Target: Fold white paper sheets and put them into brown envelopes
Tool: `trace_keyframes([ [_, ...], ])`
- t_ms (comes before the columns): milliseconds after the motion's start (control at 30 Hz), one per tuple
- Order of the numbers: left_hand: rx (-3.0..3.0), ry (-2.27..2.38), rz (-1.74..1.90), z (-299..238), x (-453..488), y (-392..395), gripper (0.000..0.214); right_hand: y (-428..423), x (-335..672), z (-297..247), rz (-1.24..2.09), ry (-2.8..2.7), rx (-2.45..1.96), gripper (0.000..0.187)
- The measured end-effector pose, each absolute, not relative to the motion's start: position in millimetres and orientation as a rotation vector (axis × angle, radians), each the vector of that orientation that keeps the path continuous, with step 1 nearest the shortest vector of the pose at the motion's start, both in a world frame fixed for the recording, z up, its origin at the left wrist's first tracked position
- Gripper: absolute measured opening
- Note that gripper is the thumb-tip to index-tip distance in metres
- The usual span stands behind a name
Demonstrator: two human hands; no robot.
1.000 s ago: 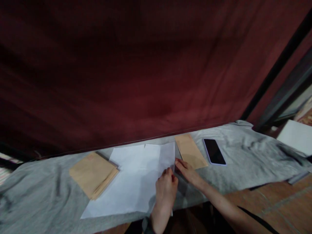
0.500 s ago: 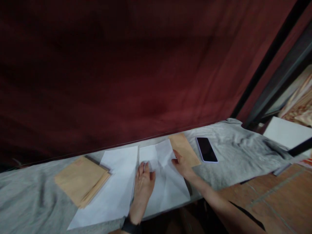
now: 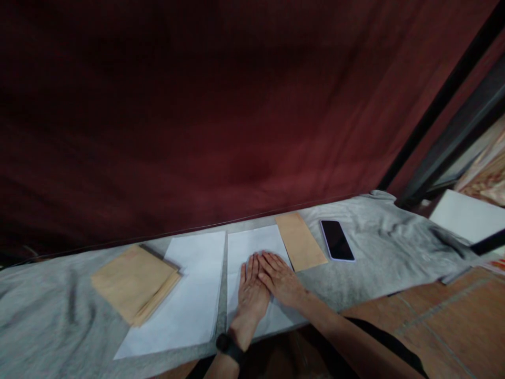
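A white sheet of paper (image 3: 246, 242) lies flat on the grey cloth in front of me. My left hand (image 3: 252, 292) rests palm down on it, fingers stretched out. Beside it, my right hand (image 3: 282, 279) also lies flat, its fingertips touching or slightly overlapping the left fingers. Neither hand grips anything. Left of this sheet, across a narrow gap, is a stack of white paper (image 3: 197, 295). Several brown envelopes (image 3: 134, 281) are piled partly over that stack's left side. A single brown envelope (image 3: 302, 242) lies just right of the sheet under my hands.
A phone with a dark screen (image 3: 337, 241) lies on the grey cloth (image 3: 379, 242) to the right. Behind the surface hangs a dark red curtain (image 3: 236, 131). A white box-like object (image 3: 469, 216) stands at far right, above the tiled floor (image 3: 465, 310).
The sheet's raised, creased right part now lies flat. My right hand has moved left from the sheet's edge to rest against my left hand, which has shifted slightly right.
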State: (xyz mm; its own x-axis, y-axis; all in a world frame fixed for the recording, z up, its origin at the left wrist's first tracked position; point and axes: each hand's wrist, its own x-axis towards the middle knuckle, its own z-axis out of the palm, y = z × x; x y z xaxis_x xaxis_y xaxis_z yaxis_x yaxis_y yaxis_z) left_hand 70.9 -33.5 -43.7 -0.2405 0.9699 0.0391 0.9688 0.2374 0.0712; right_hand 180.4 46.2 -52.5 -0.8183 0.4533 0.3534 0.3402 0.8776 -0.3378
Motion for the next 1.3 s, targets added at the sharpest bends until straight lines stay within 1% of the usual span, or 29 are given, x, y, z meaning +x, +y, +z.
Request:
trace_keyframes([
  [267,1.896,2.474,0.168,-44,57,-41,0.058,54,190,-60,0.333,-2.539,-0.891,0.055],
  [433,1.882,2.485,0.188,-44,57,-40,0.058,62,190,-48,0.348,-2.51,-0.849,0.051],
  [500,1.879,2.485,0.189,-44,58,-39,0.058,69,191,-44,0.315,-2.51,-0.85,0.049],
  [600,1.887,2.49,0.179,-45,59,-39,0.057,81,195,-43,0.239,-2.523,-0.972,0.046],
  [733,1.898,2.54,0.193,-50,58,-38,0.057,91,198,-52,0.127,-2.529,-1.143,0.05],
  [867,1.909,2.59,0.187,-54,56,-36,0.057,94,200,-58,0.028,-2.505,-1.205,0.051],
  [967,1.888,2.636,0.178,-53,56,-36,0.058,87,199,-56,0.025,-2.5,-1.13,0.053],
  [1167,2.06,2.533,0.186,-57,64,-42,0.056,55,195,-55,0.168,-2.676,-0.649,0.054],
  [1300,2.024,2.546,0.227,-61,63,-46,0.057,46,200,-60,0.17,-2.685,-0.638,0.055],
])
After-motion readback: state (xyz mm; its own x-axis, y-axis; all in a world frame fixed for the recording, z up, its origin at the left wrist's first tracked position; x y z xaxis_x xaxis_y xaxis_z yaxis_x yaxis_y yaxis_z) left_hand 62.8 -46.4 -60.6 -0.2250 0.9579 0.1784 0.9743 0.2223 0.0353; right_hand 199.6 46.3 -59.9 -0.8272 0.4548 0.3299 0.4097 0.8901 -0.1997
